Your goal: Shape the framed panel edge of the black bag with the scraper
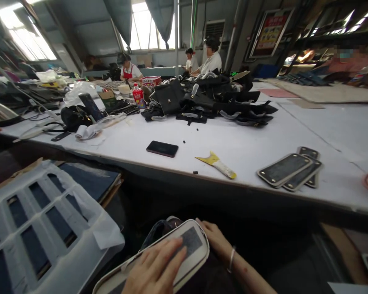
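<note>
A long cream panel (191, 256) with rounded ends, a raised rim and a dark grey rectangular patch lies tilted over my lap. My left hand (159, 265) rests flat on its upper face, fingers stretched out and slightly blurred. At the panel's far right end, my right hand (214, 239), with a bangle on the wrist, grips the rim; some of its fingers are hidden. Behind the panel, a dark glossy thing (174, 222) shows in part, too shaded to name.
On the white table (245, 143) lie a phone (162, 148), a yellow-and-white scraper-like piece (218, 164), stacked dark plates with studs (284, 169), and a heap of black bags (202, 102). A compartmented white tray (88, 232) stands left. Several people sit beyond.
</note>
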`<state>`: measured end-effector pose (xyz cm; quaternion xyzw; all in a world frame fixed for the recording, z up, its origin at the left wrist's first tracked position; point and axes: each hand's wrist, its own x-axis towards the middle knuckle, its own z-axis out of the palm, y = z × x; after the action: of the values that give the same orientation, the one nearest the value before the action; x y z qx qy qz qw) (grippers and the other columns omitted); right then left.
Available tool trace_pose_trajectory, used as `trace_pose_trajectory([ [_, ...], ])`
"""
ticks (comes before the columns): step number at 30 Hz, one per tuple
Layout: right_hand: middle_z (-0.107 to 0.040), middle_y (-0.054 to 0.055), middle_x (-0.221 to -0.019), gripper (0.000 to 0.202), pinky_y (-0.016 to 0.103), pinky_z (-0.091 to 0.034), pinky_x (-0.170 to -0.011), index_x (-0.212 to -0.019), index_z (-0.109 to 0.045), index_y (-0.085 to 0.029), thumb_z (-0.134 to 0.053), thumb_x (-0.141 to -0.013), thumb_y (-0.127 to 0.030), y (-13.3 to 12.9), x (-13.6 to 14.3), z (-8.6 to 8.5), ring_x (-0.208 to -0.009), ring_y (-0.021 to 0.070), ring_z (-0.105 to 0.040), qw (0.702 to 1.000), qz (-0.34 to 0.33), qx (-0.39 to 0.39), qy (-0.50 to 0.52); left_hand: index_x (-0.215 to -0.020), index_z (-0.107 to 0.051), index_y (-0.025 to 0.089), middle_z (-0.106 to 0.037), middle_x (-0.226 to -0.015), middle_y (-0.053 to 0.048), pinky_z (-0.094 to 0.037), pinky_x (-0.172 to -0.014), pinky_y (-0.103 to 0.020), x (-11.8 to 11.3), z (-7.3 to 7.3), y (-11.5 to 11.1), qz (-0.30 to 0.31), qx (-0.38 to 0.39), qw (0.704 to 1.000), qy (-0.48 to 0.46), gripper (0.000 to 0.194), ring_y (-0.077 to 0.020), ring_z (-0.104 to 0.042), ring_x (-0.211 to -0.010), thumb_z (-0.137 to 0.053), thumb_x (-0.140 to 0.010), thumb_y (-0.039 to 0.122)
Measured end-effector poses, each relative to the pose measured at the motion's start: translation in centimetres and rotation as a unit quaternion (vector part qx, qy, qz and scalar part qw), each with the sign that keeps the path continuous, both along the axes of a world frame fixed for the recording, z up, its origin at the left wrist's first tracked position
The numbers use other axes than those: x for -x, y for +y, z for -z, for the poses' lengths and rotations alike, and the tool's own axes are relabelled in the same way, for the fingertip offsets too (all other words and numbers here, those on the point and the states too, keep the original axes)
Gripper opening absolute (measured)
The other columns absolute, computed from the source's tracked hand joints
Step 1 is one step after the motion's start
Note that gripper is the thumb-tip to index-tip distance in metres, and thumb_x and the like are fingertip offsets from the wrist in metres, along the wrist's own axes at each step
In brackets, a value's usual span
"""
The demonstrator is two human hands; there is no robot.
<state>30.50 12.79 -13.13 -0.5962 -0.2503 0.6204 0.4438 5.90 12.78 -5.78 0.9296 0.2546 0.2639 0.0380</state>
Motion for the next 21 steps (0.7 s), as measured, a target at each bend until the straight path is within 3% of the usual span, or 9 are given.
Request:
trace_pose_trajectory([
  [2, -0.056, 0.004, -0.057, 0.057, 0.03, -0.041, -0.058, -0.058, -0.061, -0.014, -0.073, -0.065, -0.069, -0.1, 1.4, 1.2, -0.058, 0.0174, -0.054, 0.992, -0.044, 0.039, 0.111, -0.139, -0.051, 0.026, -0.068, -0.125, -0.004, -0.051, -0.095, -0.024, -2.3, 0.1, 0.8, 0.004, -0.016, 1.0, 0.016, 0.054, -0.0175, -0.065, -0.11, -0.041, -0.088, 0.009],
  [4, -0.061, 0.007, -0.064, 0.059, 0.031, -0.045, -0.062, -0.067, -0.064, -0.013, -0.067, -0.07, -0.073, 0.0, 2.8, 1.3, -0.065, 0.0199, -0.06, 0.973, -0.07, 0.06, 0.214, -0.14, -0.049, 0.023, -0.068, -0.125, -0.005, -0.051, -0.093, -0.024, -3.4, 0.7, 1.1, -0.018, -0.035, 0.999, 0.032, 0.054, -0.0183, -0.064, -0.11, -0.044, -0.088, 0.009],
  [9, -0.066, 0.008, -0.074, 0.063, 0.022, -0.048, -0.063, -0.077, -0.064, -0.011, -0.071, -0.064, -0.073, 0.7, 3.7, 1.0, -0.077, 0.0181, -0.064, 0.92, -0.091, 0.088, 0.371, -0.138, -0.05, 0.028, -0.069, -0.12, -0.002, -0.051, -0.088, -0.023, -3.7, 1.9, 1.0, -0.042, -0.046, 0.997, 0.052, 0.05, -0.017, -0.065, -0.103, -0.044, -0.09, 0.013],
  [15, -0.069, 0.008, -0.077, 0.06, 0.028, -0.053, -0.064, -0.079, -0.065, -0.012, -0.076, -0.061, -0.068, 0.9, 3.8, 1.0, -0.079, 0.0228, -0.067, 0.892, -0.084, 0.101, 0.432, -0.135, -0.053, 0.027, -0.07, -0.119, 0.0, -0.051, -0.081, -0.027, -4.5, 1.3, 1.0, -0.054, -0.073, 0.991, 0.095, 0.05, -0.0187, -0.065, -0.1, -0.051, -0.086, 0.016],
  [21, -0.067, 0.005, -0.072, 0.052, 0.027, -0.051, -0.064, -0.076, -0.063, -0.013, -0.08, -0.063, -0.06, 0.8, 3.7, 0.0, -0.073, 0.0201, -0.066, 0.915, -0.025, 0.085, 0.394, -0.132, -0.055, 0.03, -0.07, -0.117, 0.002, -0.052, -0.079, -0.031, -5.6, 0.7, 0.8, -0.079, -0.041, 0.989, 0.118, 0.041, -0.0205, -0.066, -0.099, -0.053, -0.091, 0.029],
])
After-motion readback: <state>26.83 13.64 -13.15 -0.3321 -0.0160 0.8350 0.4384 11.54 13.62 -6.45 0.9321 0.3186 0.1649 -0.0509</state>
